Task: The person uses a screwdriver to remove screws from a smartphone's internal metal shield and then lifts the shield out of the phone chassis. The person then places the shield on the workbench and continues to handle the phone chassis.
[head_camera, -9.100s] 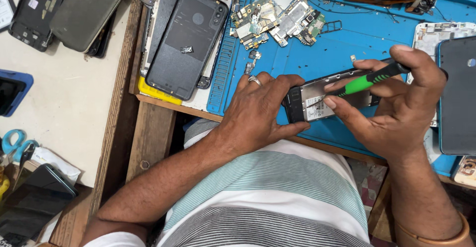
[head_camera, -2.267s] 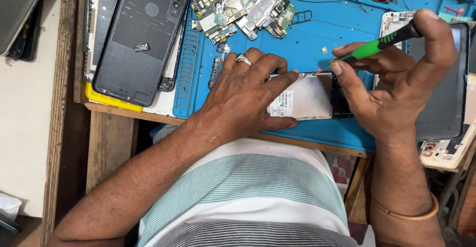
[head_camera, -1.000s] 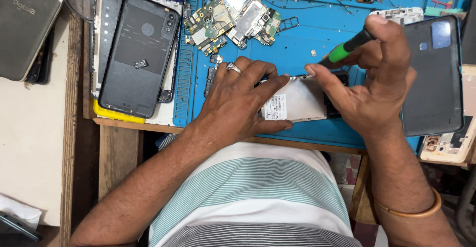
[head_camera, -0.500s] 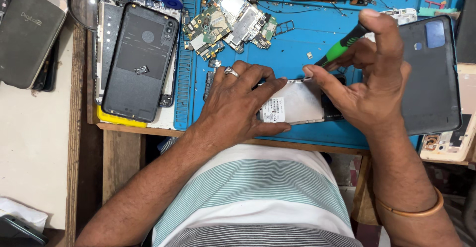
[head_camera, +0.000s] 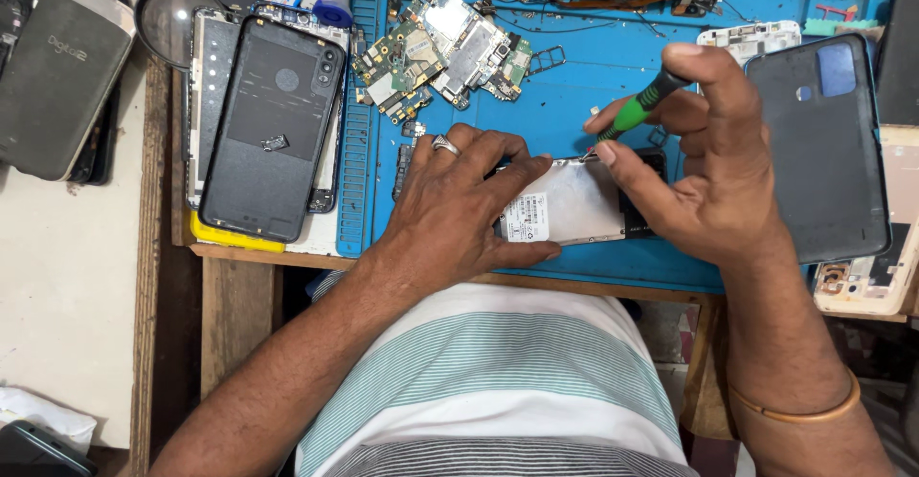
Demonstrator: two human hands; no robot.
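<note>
An opened phone (head_camera: 574,204) with its silver battery showing lies on the blue work mat (head_camera: 574,85). My left hand (head_camera: 455,199), a ring on one finger, presses down on the phone's left end and holds it still. My right hand (head_camera: 708,166) grips a green-and-black screwdriver (head_camera: 637,111) between thumb and fingers. Its tip touches the phone's top edge near the middle. A gold bangle sits on my right wrist.
Several loose circuit boards (head_camera: 440,51) lie at the back of the mat. A dark phone back cover (head_camera: 273,123) rests on stacked phones at the left, another dark cover (head_camera: 823,142) at the right. A magnifier (head_camera: 172,18) and a grey phone (head_camera: 57,75) lie far left.
The view has shifted slightly. My right hand has lowered the screwdriver's tip onto the phone's top edge. My left hand stays pressed on the phone.
</note>
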